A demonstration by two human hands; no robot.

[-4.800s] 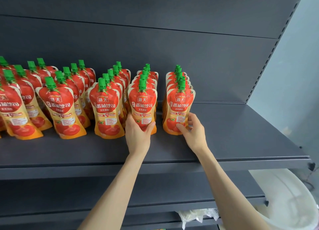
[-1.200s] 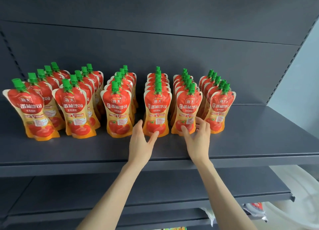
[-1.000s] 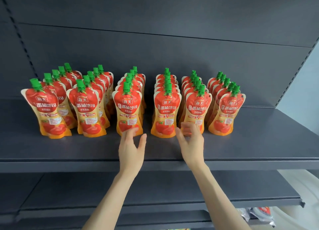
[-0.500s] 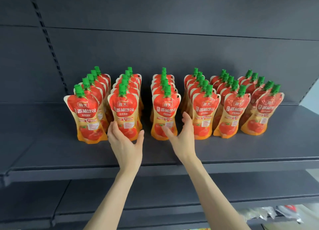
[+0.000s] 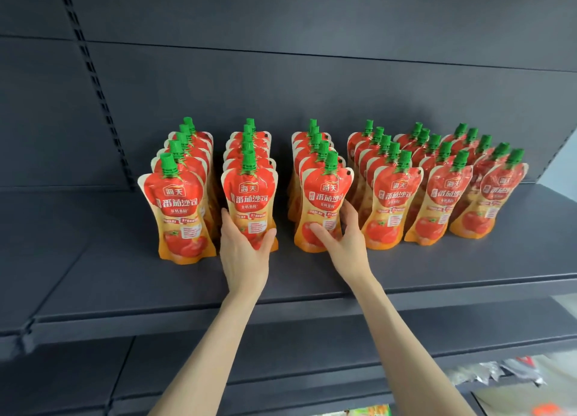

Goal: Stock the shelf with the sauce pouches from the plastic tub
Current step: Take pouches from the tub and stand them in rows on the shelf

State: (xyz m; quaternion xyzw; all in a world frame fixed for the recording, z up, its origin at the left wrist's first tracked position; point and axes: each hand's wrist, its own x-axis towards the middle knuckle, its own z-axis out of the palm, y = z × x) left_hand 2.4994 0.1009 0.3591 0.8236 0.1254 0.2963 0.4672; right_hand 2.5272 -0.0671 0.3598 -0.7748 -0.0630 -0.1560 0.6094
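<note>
- Left hand (image 5: 245, 253) gripped second-row front tomato sauce pouch (image 5: 251, 197), hiding its base.
- Right hand (image 5: 346, 244) clasped third-row front pouch (image 5: 324, 197).
- Rear pouches mostly hidden on shelf (image 5: 125, 278).

Six rows of pouches (image 5: 321, 197) stand on the shelf (image 5: 125, 278); at 6 o'clock, the left hand (image 5: 243, 256) and right hand (image 5: 343, 241) each clasp a front pouch.

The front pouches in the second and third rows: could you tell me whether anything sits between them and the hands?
Nothing visible does. The left hand already cups the second row's front pouch, and the right hand grips the third row's front pouch.
</note>
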